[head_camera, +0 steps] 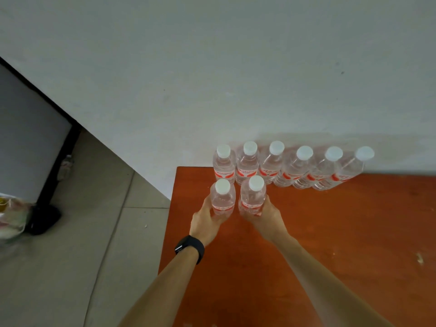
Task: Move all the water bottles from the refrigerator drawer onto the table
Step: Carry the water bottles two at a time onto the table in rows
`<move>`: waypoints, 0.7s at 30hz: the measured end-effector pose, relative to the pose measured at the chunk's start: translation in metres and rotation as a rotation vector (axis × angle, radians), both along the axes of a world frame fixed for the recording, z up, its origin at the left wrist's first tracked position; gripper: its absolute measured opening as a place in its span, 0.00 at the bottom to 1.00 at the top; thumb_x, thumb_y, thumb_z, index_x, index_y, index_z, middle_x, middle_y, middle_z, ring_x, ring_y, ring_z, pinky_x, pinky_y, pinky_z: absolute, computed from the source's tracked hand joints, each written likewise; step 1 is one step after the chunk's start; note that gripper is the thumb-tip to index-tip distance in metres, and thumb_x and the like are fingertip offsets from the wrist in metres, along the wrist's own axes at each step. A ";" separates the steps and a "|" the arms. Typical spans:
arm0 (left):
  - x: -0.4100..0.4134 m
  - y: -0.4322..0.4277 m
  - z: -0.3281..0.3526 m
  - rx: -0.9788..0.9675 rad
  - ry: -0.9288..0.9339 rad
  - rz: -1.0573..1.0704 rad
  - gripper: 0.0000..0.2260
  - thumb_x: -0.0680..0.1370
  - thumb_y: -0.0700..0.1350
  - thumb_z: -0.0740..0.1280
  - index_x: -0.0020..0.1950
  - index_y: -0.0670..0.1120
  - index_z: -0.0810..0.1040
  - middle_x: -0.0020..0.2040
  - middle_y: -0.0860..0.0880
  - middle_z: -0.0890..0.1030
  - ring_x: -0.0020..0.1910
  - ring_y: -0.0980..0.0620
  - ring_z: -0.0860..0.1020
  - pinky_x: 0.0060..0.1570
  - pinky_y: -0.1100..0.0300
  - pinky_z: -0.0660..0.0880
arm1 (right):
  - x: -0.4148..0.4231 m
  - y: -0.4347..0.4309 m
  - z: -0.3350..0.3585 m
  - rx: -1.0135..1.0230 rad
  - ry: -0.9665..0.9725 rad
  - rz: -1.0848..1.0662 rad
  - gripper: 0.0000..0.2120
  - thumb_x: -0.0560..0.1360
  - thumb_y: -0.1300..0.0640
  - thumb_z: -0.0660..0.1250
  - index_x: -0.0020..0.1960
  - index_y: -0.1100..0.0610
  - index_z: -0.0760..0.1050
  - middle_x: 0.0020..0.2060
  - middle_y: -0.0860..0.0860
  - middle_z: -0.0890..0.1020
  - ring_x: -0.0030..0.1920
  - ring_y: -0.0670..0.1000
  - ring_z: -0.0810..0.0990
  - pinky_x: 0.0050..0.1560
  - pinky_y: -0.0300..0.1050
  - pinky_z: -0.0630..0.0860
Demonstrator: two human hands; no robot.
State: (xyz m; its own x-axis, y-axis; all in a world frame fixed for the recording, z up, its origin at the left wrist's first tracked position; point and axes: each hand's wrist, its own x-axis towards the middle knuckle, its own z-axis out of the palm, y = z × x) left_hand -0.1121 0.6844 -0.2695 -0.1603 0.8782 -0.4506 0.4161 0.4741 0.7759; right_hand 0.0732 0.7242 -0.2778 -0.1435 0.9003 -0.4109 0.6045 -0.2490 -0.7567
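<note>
Lower centre of the frame: the left hand (205, 220), black watch (190, 247) at its wrist, is wrapped round one upright bottle (223, 201), and the right hand (266, 215) clasps a second bottle (252, 197) just beside it, low over the orange tabletop (330, 232), likely starting a front rank. Just behind, centre right, a row of six bottles (290, 166) stands tight along the wall (236, 79), which leaves room in front.

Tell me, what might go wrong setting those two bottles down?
The left bottle, in the left hand, is close to the table edge; set down carelessly, it might tip onto the floor. The row behind is tightly packed, so a nudge from the right bottle, in the right hand, could topple several.
</note>
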 end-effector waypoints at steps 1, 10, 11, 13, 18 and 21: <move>0.001 0.002 -0.002 0.016 0.000 0.010 0.32 0.78 0.56 0.71 0.78 0.58 0.61 0.70 0.54 0.76 0.66 0.47 0.77 0.64 0.50 0.73 | -0.001 0.001 -0.002 0.017 -0.009 -0.003 0.37 0.73 0.45 0.75 0.75 0.49 0.61 0.67 0.48 0.77 0.66 0.54 0.78 0.65 0.54 0.77; 0.007 0.025 -0.006 0.024 0.011 0.031 0.31 0.78 0.55 0.70 0.79 0.56 0.62 0.66 0.53 0.79 0.63 0.49 0.80 0.61 0.53 0.76 | -0.010 0.014 -0.011 0.059 0.107 -0.038 0.37 0.75 0.47 0.75 0.77 0.46 0.60 0.69 0.45 0.75 0.68 0.51 0.76 0.62 0.41 0.73; 0.006 0.027 -0.008 0.024 0.014 0.027 0.31 0.78 0.55 0.70 0.79 0.56 0.62 0.67 0.53 0.79 0.63 0.49 0.79 0.62 0.51 0.76 | -0.010 0.017 -0.012 0.056 0.113 -0.040 0.37 0.74 0.48 0.75 0.77 0.46 0.60 0.68 0.44 0.76 0.67 0.50 0.76 0.61 0.40 0.73; 0.003 0.030 -0.009 0.017 0.011 0.022 0.32 0.77 0.56 0.71 0.78 0.56 0.63 0.68 0.54 0.79 0.65 0.50 0.79 0.62 0.50 0.76 | -0.009 0.020 -0.013 0.036 0.125 -0.038 0.37 0.74 0.48 0.76 0.76 0.45 0.60 0.66 0.42 0.76 0.65 0.48 0.77 0.58 0.36 0.73; -0.001 0.035 -0.011 -0.005 -0.011 0.010 0.32 0.76 0.56 0.72 0.78 0.55 0.65 0.68 0.53 0.78 0.66 0.50 0.78 0.63 0.50 0.75 | -0.009 0.024 -0.016 -0.034 0.142 -0.089 0.36 0.72 0.49 0.77 0.75 0.44 0.63 0.59 0.37 0.78 0.60 0.45 0.80 0.45 0.24 0.72; -0.003 0.036 -0.010 -0.019 -0.014 0.002 0.32 0.76 0.55 0.73 0.78 0.54 0.65 0.69 0.52 0.77 0.66 0.50 0.77 0.64 0.50 0.74 | -0.011 0.024 -0.017 -0.051 0.142 -0.100 0.38 0.73 0.50 0.77 0.76 0.44 0.61 0.59 0.36 0.77 0.57 0.42 0.78 0.41 0.22 0.71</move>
State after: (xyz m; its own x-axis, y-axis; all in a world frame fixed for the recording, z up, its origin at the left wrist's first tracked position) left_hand -0.1150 0.7204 -0.2798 -0.1553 0.8694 -0.4690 0.4047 0.4891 0.7726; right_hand 0.0620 0.7483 -0.2945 -0.1146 0.8915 -0.4384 0.4629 -0.3425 -0.8176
